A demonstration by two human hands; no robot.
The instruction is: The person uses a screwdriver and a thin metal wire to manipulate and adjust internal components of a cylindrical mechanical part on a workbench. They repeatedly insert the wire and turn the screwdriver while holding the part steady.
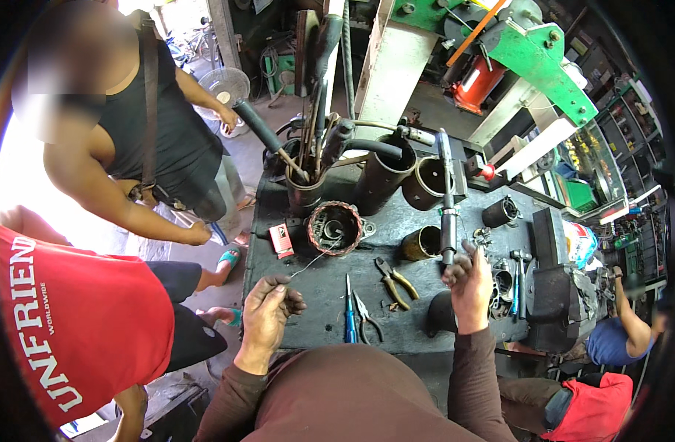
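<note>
My left hand [275,309] pinches a thin wire [310,262] leading toward a round part wound with reddish-brown coils [330,228]. My right hand [470,283] has curled fingers beside the lower end of a dark metal cylinder on a long shaft [448,228]; what it holds, if anything, is unclear. Between my hands on the black workbench [315,320] lie a blue-handled screwdriver [350,320], long-nose pliers [364,318] and yellow-handled pliers [392,283]. A red-and-white packet [280,241] sits left of the coiled part, and a small open tin [420,243] stands to its right.
Dark tubes [385,173] with rods stand behind. A green-and-white frame [529,66] with a red jack [473,85] rises beyond. At left stand two people, in black [160,125] and red [87,317]. Others in blue [613,339] and red [588,405] work at right, near tools [518,283].
</note>
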